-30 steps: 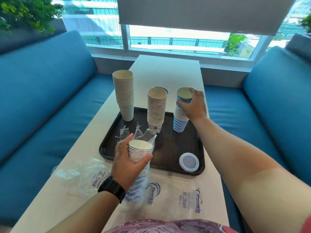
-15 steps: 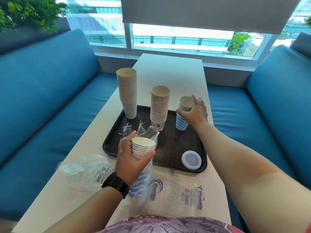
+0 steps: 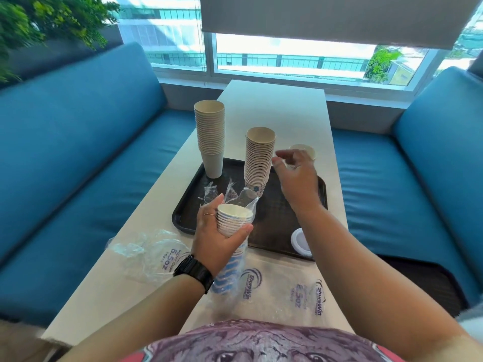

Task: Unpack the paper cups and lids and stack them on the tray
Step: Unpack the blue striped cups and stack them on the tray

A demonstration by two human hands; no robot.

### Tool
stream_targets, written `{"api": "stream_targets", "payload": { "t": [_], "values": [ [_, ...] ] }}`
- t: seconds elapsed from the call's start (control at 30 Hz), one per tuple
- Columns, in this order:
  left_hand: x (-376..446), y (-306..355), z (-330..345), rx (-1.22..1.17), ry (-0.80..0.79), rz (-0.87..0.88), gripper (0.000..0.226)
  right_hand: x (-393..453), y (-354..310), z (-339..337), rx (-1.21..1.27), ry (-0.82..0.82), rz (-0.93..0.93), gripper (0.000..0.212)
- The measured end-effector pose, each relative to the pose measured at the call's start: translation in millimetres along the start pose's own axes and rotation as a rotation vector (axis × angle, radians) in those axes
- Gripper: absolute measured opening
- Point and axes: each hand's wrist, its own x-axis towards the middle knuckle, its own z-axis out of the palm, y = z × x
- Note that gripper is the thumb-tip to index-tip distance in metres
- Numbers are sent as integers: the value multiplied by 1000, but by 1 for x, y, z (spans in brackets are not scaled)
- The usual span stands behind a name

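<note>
Our right hand (image 3: 294,178) has left the blue stack (image 3: 303,152) at the tray's (image 3: 183,218) far edge, fingers loose, while our left hand (image 3: 218,237) squeezes the bagged cups (image 3: 234,222), which could slip from their plastic.

Tray (image 3: 188,205): dark brown; tall cup stack (image 3: 210,137): plain beige; wrapped cups (image 3: 230,259): blue-and-white stripes; lid (image 3: 300,241): white; sofa (image 3: 78,142): blue.

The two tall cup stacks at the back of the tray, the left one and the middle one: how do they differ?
The left stack is plain beige all the way down; the middle stack shows a blue flower print on its bottom cup. The left stack stands at the tray's far left corner and rises higher in the picture; the middle stack stands nearer the person. Both are upright, open end up, and touched by neither hand.
</note>
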Motion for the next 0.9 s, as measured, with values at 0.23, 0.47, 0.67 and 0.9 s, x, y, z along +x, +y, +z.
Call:
{"api": "stream_targets", "payload": {
  "t": [0.23, 0.47, 0.67, 0.9],
  "values": [
    [-1, 1, -2, -12, 10, -5, 88, -38, -27, 10, -67, -476, -63, 6],
    [0, -3, -4, -74, -21, -48, 93, -53, -40, 18, -514, -887, -184, 24],
    [-4, -5, -5, -91, -35, -23, 105, -58, -45, 18, -524, -879, -208, 23],
    [-15, -9, -7, -28, -43, 4, 115, -60, -48, 16, -459, -840, -182, 31]
  ]
}}
